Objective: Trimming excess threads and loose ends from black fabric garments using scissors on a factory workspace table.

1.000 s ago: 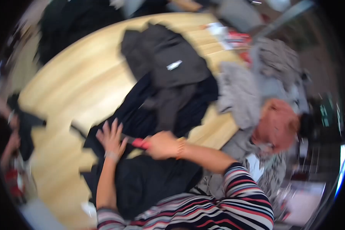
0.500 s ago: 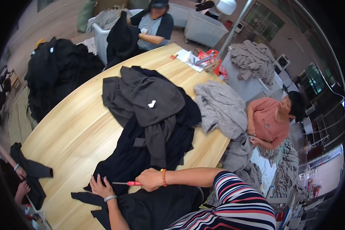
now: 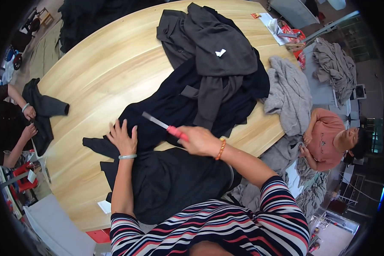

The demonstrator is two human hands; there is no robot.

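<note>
My left hand (image 3: 123, 140) lies palm down with its fingers spread, at the edge of a dark navy garment (image 3: 151, 104). In my right hand (image 3: 200, 141) is a red-handled tool (image 3: 177, 132) with a straight, flat metal blade, raised over the navy cloth and pointing up to the left. Its exact kind I cannot make out. Close to my body a black garment (image 3: 166, 187) is spread, with a narrow sleeve end left of my left wrist. Beyond, a dark grey garment (image 3: 226, 42) with a small white label lies on the navy one.
The wooden table (image 3: 94, 85) has a curved far edge. A light grey knit pile (image 3: 288, 89) sits at its right, beside a person in a pink shirt (image 3: 328, 136). At the left, another person's hands (image 3: 29, 121) hold a dark garment (image 3: 51, 106). Papers (image 3: 272, 27) lie at the far corner.
The view has tilted down and shifted left. My right hand has lifted the tool from near my left fingers, turning its blade upward. My left hand stays on the cloth.
</note>
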